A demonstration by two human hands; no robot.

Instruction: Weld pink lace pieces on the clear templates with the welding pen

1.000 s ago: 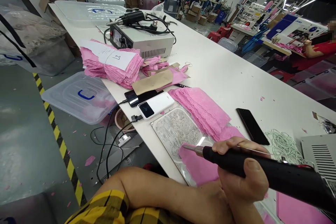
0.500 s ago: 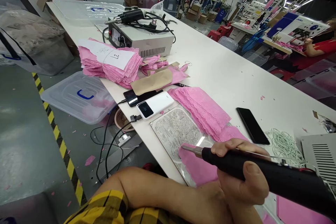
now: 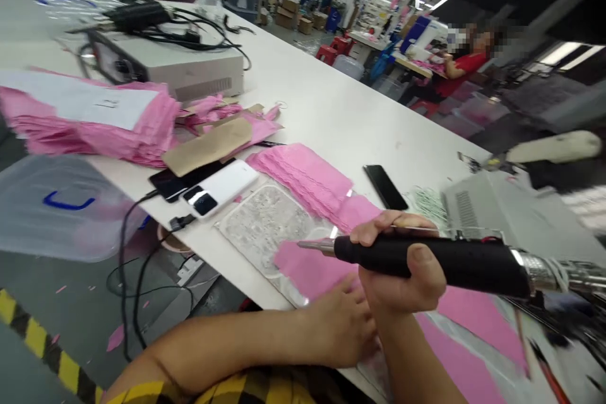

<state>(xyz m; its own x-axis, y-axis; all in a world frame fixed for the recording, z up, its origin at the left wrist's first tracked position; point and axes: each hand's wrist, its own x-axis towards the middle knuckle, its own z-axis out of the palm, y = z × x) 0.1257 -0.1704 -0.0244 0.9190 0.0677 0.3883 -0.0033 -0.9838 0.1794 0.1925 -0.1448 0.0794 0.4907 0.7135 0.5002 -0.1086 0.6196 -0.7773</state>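
Note:
My right hand point(image 3: 402, 271) is closed around the black handle of a hot cutting tool point(image 3: 435, 262), held level with its metal tip point(image 3: 310, 244) pointing left over a pink lace piece point(image 3: 307, 268). The lace lies on a glass plate point(image 3: 260, 224) at the table's near edge. My left hand point(image 3: 343, 322) rests flat on the pink lace beneath the tool; its fingers are mostly hidden behind my right hand. A stack of pink lace point(image 3: 303, 173) lies just beyond the plate.
A white power bank point(image 3: 220, 186), a dark phone point(image 3: 173, 183) and a second phone point(image 3: 385, 186) lie on the white table point(image 3: 331, 113). A tied pink bundle point(image 3: 85, 120) and a control box point(image 3: 165, 63) sit far left. Another grey box point(image 3: 497, 214) stands right. A person in red sits beyond.
The view has swung to the right and blurred. The tool and both hands keep the same pose over the pink lace; the tip stays near the plate.

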